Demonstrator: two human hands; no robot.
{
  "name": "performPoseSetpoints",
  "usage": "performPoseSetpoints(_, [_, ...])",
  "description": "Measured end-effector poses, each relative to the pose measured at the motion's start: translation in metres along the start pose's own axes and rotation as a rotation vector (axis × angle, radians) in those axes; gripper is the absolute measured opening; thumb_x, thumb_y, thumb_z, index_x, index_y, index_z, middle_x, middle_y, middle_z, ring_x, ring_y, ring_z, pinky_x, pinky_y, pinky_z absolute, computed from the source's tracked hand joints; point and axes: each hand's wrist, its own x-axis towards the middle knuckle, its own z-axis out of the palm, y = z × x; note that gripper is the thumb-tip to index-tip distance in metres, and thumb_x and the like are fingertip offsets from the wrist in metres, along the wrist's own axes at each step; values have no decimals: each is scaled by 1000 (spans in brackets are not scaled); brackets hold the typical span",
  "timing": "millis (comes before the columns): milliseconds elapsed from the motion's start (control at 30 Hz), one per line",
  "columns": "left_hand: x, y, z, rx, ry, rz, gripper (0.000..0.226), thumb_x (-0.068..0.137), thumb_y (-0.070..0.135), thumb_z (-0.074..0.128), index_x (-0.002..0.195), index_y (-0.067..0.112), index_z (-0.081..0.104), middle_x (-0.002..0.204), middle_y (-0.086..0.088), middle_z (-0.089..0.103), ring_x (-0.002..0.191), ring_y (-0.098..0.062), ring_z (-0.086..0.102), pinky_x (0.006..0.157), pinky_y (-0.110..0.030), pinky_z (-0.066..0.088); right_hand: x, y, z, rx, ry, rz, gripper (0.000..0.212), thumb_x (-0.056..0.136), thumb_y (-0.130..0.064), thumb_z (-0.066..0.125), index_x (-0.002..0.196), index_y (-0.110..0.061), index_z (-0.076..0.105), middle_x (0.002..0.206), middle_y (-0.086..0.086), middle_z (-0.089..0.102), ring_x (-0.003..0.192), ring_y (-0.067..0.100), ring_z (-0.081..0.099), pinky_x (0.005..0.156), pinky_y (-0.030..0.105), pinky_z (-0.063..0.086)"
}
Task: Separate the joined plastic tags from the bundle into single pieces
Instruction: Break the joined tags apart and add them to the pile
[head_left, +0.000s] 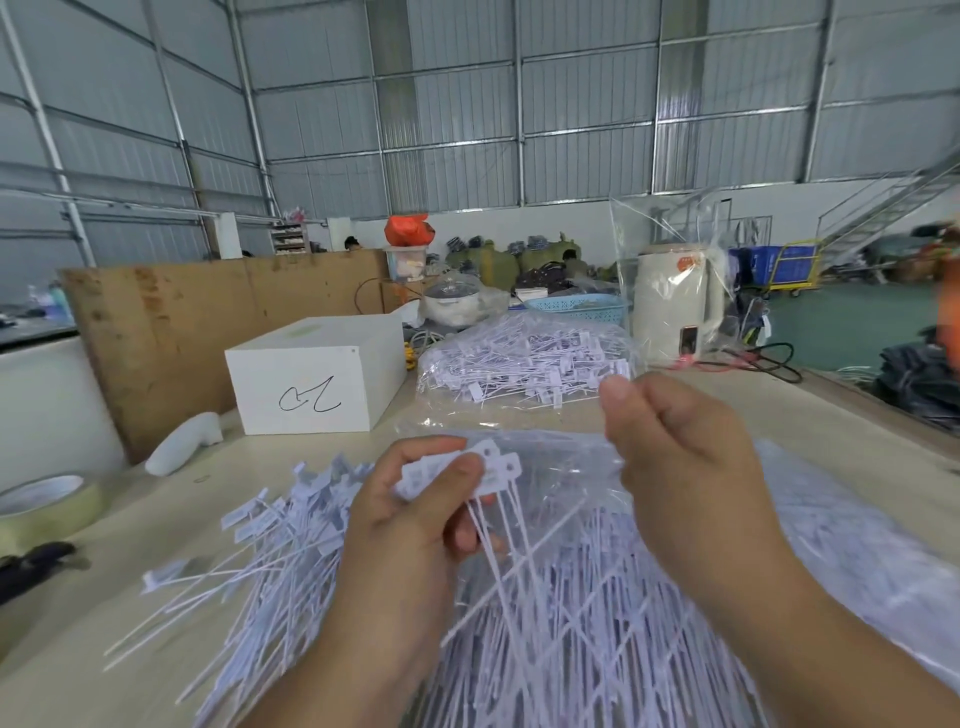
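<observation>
The joined tags (491, 465) sit pinched by their flat heads between the left hand's (415, 514) thumb and fingers above the table (727, 395), tails hanging; they look light, thin and springy, so the heads seem the place to grip while snapping one free. The right hand (680, 447) is raised just beside them, fingers curled; whether it pinches anything I cannot tell. Loose tags (280, 535) lie left, bagged tags (524, 358) and a box (311, 379) behind, leaving room above.

tags (291, 525) white | box (317, 382) white w/ black scribble | basket (576, 306) blue | bag (408, 229) orange-red | kettle (675, 306) cream
</observation>
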Motion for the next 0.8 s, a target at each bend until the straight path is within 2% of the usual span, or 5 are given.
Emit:
performPoseSetpoints(167, [-3, 1, 4, 99, -78, -33, 21, 56, 18, 76, 76, 19, 72, 46, -8, 40, 35, -12, 34, 37, -25, 43, -13, 3, 7, -390, -449, -114, 13, 92, -51, 55, 98, -42, 46, 64, -21, 58, 51, 3, 50, 50, 19, 36])
performPoseSetpoints(300, [0, 1, -3, 168, -183, -66, 23, 60, 7, 81, 79, 18, 73, 46, -6, 43, 33, -12, 34, 37, -25, 43, -9, 10, 6, -401, -488, -78, 55, 87, -57, 54, 131, -54, 22, 88, -29, 51, 82, -5, 56, 66, 17, 41])
performPoseSetpoints(433, [1, 0, -7, 162, -359, -150, 28, 57, 23, 79, 83, 14, 73, 53, -2, 59, 36, -12, 42, 39, -24, 44, -10, 11, 4, -396, -594, 3, 78, 74, -66, 55, 134, -66, 5, 106, -36, 47, 98, -15, 51, 77, 15, 38])
performPoseSetpoints(533, [0, -3, -8, 191, -422, -162, 27, 60, 24, 80, 84, 14, 73, 67, -4, 67, 49, -12, 58, 46, -20, 46, -14, 10, 6, -476, -690, 16, 99, 69, -68, 65, 137, -65, -7, 141, -33, 36, 123, -6, 44, 96, 22, 40])
performPoseSetpoints(800, [1, -9, -10, 289, -334, -127, 34, 62, 41, 80, 88, 21, 73, 77, -7, 68, 52, -17, 44, 49, -22, 38, -19, 4, 8, -673, -663, -80, 100, 79, -70, 58, 141, -54, -18, 150, -22, 25, 126, 10, 48, 96, 32, 46])
